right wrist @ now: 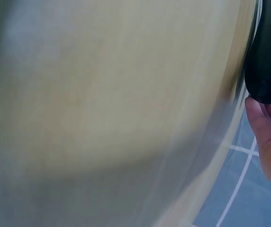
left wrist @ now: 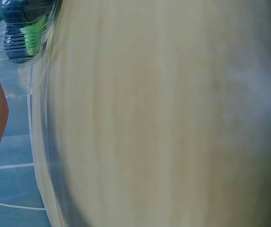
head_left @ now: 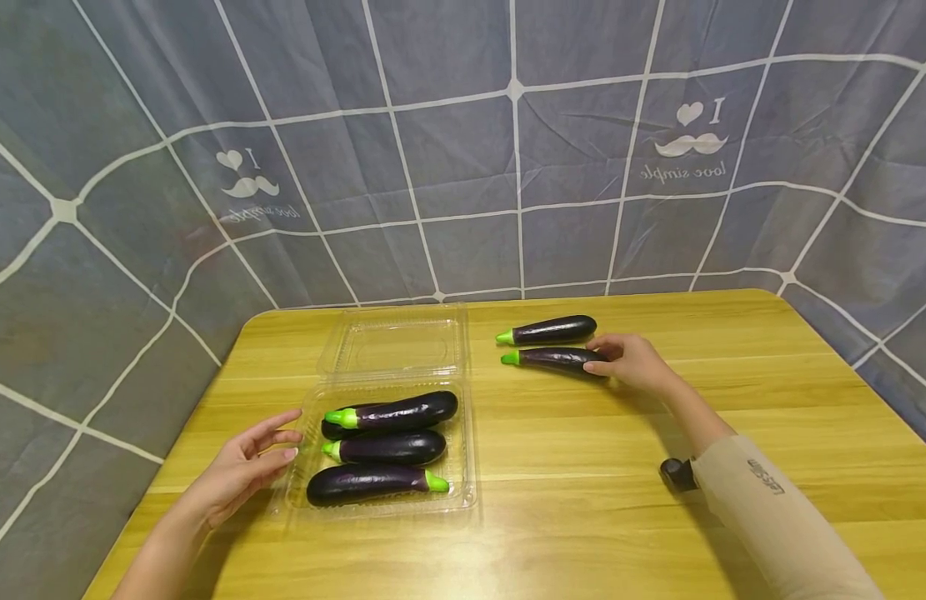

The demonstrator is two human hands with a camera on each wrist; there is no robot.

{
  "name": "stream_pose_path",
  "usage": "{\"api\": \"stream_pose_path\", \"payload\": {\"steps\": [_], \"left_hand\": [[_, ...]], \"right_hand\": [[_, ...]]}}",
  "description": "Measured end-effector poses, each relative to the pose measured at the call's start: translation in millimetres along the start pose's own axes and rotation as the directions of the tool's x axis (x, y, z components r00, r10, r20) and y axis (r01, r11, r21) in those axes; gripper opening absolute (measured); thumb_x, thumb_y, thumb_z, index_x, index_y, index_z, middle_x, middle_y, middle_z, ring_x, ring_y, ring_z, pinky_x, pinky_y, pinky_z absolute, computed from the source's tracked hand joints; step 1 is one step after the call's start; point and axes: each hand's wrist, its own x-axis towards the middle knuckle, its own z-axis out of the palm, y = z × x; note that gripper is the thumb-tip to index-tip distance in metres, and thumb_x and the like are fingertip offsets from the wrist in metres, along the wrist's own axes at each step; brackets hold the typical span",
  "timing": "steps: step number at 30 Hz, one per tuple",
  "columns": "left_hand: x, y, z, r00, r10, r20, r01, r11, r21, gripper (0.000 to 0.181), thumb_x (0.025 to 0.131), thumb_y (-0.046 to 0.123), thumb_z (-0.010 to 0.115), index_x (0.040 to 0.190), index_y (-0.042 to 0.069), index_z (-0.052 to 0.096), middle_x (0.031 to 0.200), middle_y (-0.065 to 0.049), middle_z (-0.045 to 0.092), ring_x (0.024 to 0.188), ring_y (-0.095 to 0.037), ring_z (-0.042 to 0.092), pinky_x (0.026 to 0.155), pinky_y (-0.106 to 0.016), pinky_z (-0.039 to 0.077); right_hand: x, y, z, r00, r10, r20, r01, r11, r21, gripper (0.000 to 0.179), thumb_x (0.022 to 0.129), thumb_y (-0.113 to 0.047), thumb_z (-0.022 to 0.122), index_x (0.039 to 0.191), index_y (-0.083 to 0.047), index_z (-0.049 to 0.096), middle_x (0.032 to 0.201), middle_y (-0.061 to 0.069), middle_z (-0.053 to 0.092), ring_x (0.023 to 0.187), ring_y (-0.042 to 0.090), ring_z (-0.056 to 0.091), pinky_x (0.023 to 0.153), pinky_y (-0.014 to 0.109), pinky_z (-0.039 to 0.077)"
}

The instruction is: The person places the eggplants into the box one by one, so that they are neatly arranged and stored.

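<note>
My right hand (head_left: 631, 362) pinches the blunt end of an eggplant (head_left: 556, 359) lying at the back of the table, its green stem pointing left. In the right wrist view, fingers (right wrist: 263, 125) lie against the rounded end of that eggplant (right wrist: 268, 56). A second eggplant (head_left: 553, 330) lies just behind it. To the left stands a clear plastic clamshell box (head_left: 470, 467), holding several glossy eggplants (head_left: 391, 448), one stacked over another. Beside its left wall my left hand (head_left: 241, 471) holds nothing, fingers loosely bent and fingertips right at the rim.
The box's clear lid (head_left: 402, 342) is folded back flat toward the rear edge. A small black object (head_left: 678, 474) shows by the right sleeve. The wooden table (head_left: 583, 517) ends at a grey curtain (head_left: 463, 167) with white lines, which also hangs along both sides.
</note>
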Motion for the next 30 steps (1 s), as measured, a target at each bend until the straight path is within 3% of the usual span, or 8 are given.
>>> {"api": "stream_pose_path", "payload": {"steps": [24, 30], "left_hand": [[-0.2, 0.9, 0.4, 0.999, -0.024, -0.026, 0.024, 0.999, 0.029, 0.046, 0.093, 0.002, 0.053, 0.129, 0.031, 0.051, 0.109, 0.004, 0.056, 0.089, -0.005, 0.055, 0.071, -0.021, 0.049], [0.2, -0.5, -0.7, 1.0, -0.008, -0.007, 0.008, 1.0, 0.01, 0.048, 0.094, -0.001, 0.05, 0.129, 0.031, 0.051, 0.109, 0.003, 0.055, 0.088, -0.006, 0.055, 0.072, -0.021, 0.049]], "right_hand": [[-19.5, -21.7, -1.2, 0.993, -0.115, 0.008, 0.114, 0.993, 0.023, 0.038, 0.082, -0.023, 0.073, 0.111, 0.0, 0.065, 0.104, 0.016, 0.066, 0.094, 0.031, 0.061, 0.079, 0.043, 0.049], [-22.9, -30.5, -0.4, 0.993, -0.122, 0.002, 0.122, 0.992, 0.044, 0.037, 0.081, -0.021, 0.074, 0.111, -0.001, 0.066, 0.101, 0.013, 0.067, 0.093, 0.029, 0.062, 0.078, 0.041, 0.05]]}}
